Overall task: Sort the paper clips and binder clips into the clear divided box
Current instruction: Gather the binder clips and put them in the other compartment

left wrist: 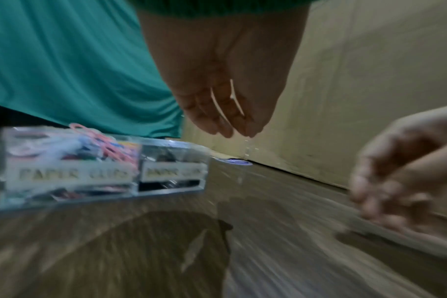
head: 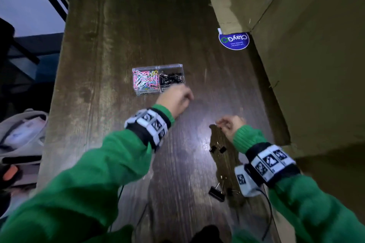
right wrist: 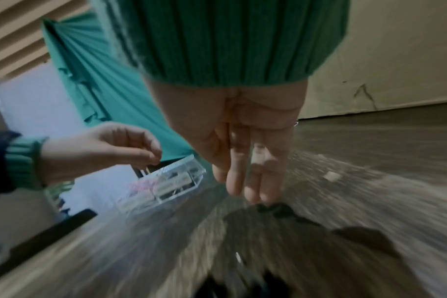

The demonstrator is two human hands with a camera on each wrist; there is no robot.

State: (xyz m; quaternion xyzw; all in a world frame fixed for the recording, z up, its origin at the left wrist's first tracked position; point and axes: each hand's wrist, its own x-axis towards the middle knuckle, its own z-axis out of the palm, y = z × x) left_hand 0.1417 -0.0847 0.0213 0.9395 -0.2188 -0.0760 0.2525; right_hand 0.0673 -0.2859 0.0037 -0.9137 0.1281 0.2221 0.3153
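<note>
A clear divided plastic box (head: 158,79) is sitting mid-table, colourful paper clips (head: 145,80) filling its left compartment, small black binder clips (head: 170,79) its right. Several black binder clips (head: 216,193) are still lying loose near the right hand (head: 230,126), whose fingers are hanging straight, holding nothing visible. The left hand (head: 175,100) is hovering beside the box, loosely curled; whether it is holding anything is unclear.

One clear divided box (head: 158,79), four loose binder clips (head: 216,193), two hands (head: 174,100).

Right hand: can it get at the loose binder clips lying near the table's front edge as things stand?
Probably yes. The binder clips lie in the open on the table, just below the right hand, with nothing covering them; only its own wrist hangs above.
</note>
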